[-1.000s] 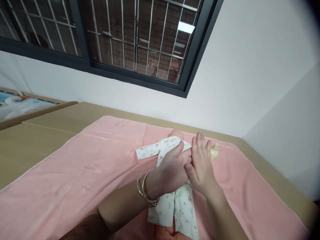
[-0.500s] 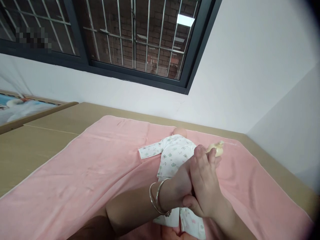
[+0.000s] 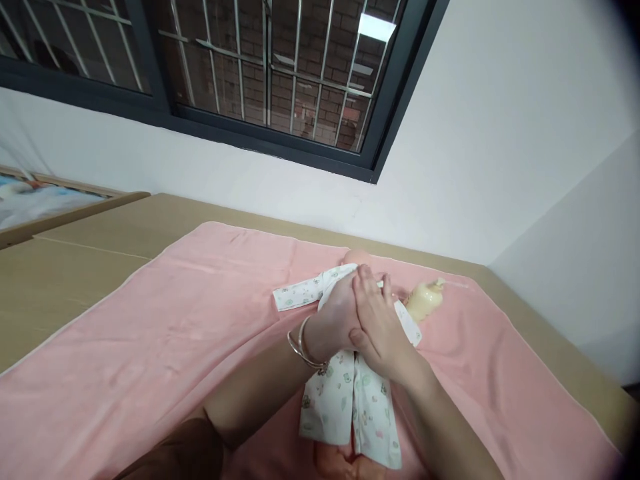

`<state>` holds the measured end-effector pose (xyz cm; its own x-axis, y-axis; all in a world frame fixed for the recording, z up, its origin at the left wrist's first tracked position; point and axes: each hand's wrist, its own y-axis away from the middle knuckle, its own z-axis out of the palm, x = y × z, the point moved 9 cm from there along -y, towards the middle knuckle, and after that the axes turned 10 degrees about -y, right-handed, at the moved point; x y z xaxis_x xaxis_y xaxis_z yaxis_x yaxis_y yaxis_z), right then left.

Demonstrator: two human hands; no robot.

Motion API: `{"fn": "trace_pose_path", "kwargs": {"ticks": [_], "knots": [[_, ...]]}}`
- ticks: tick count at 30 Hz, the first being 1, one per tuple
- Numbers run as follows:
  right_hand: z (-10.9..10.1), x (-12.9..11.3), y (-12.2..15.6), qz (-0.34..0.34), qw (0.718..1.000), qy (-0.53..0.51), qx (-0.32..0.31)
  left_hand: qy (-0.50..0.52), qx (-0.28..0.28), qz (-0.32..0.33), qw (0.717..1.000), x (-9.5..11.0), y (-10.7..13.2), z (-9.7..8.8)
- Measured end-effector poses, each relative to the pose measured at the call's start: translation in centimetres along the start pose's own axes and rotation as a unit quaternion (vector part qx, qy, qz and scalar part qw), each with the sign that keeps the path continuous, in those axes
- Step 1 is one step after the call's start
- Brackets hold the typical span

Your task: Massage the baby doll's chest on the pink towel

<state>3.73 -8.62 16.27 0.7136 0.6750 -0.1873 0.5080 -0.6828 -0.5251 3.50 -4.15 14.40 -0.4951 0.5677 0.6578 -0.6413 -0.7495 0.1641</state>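
Observation:
My left hand (image 3: pixel 340 317), with two bangles (image 3: pixel 306 347) at its wrist, lies palm to palm against my right hand (image 3: pixel 380 327). The fingers of my right hand are stretched out; those of my left are mostly hidden behind it. Under the hands a doll (image 3: pixel 327 400) in a white printed top and trousers lies on a pink blanket (image 3: pixel 210 333). Its head shows beyond my fingertips and its feet at the bottom edge. To the right of my hands a pale yellow pump bottle (image 3: pixel 425 301) rests on the blanket.
The blanket covers a tan padded surface (image 3: pixel 100 280). Behind it rises a white wall (image 3: pixel 450 133) with a dark-framed, barred window (image 3: pixel 280 73). At the far left, a wooden edge (image 3: pixel 75 210) borders an area with plastic-looking wrapping.
My joined hands have moved left and a little away from the pump bottle, over the doll's chest. More of the bottle and the doll's trousers now shows. The view has tilted slightly.

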Motion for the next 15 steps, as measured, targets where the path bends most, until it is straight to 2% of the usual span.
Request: {"fn": "trace_pose_path", "kwargs": {"ticks": [2, 6, 11, 15], "knots": [[0.7, -0.2, -0.1, -0.006, 1.000, -0.007, -0.014, -0.006, 0.005, -0.016, 1.000, 1.0, 0.3, -0.6], [1.2, 0.5, -0.4, -0.006, 0.999, -0.048, 0.014, -0.002, 0.033, 0.024, 0.999, 2.4, 0.3, -1.7], [0.6, 2.4, -0.3, 0.010, 0.993, -0.096, 0.070, -0.006, 0.024, 0.098, 0.995, 1.0, -1.0, -1.3], [-0.5, 4.3, 0.0, 0.029, 0.990, -0.063, 0.122, -0.037, -0.032, 0.121, 0.991, -0.5, -0.5, 0.4]]}}
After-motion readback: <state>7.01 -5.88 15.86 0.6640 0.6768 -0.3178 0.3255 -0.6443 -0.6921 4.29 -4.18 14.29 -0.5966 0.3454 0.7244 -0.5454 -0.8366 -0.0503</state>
